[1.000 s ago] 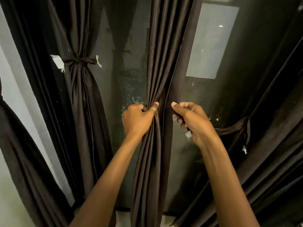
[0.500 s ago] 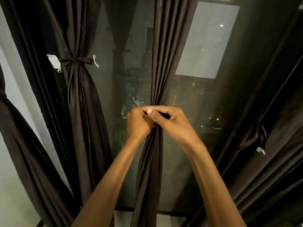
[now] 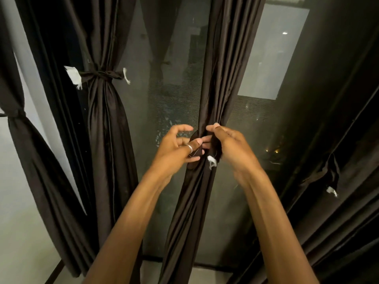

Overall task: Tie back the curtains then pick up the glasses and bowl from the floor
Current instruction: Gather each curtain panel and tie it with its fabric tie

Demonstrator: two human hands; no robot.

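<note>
Hands are moving apart again: half a second ago they were pressed together over the middle curtain [image 3: 222, 58], and now a small gap is showing between them. The left hand [image 3: 176, 149] is pinching the tie-back strap [image 3: 217, 145] between thumb and lower fingers, with the index finger lifted free and curved. The right hand [image 3: 233, 147] is curling its fingers round the other end of the strap, and a white tag [image 3: 211, 161], hidden before, is hanging below it.

The middle curtain is hanging bunched in the centre of the window glass [image 3: 174, 78], with the strap round it at hand level. The fingers are covering the crossing of the strap, so I cannot tell if a knot is there.

To the left, a second curtain [image 3: 102, 140] is hanging tied with its own band [image 3: 100, 74]. A third curtain [image 3: 26, 160] is hanging tied at the far left. On the right, a loose strap [image 3: 330, 171] is dangling against the right curtain [image 3: 348, 212].
</note>
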